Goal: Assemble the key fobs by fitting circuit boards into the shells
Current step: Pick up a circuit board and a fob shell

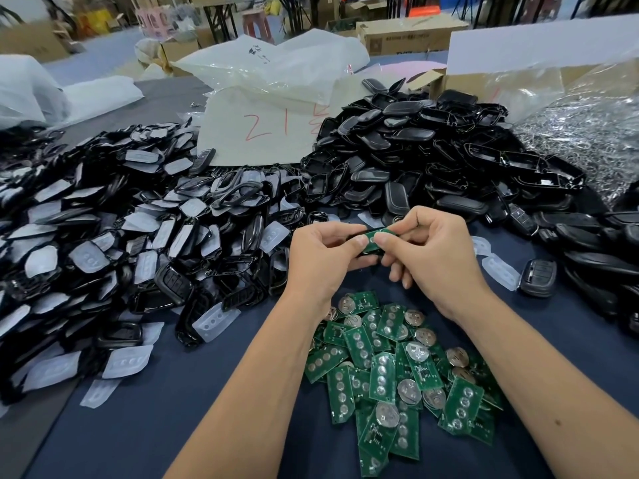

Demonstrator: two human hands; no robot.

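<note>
Both hands meet above the table's middle. My left hand (325,252) grips a black key fob shell (370,252) from below and the side. My right hand (428,247) pinches the same shell, thumb pressing on a green circuit board (380,233) that lies in it. Both thumbs touch on top of the board. Most of the shell is hidden by my fingers. A pile of loose green circuit boards (401,371) with round metal battery clips lies on the blue cloth between my forearms.
A large heap of black shells with translucent rubber pads (114,243) fills the left. Another heap of black shell halves (432,160) sits behind my hands. A bag of metal rings (587,140) is far right. White plastic bags (269,95) and cardboard boxes stand behind.
</note>
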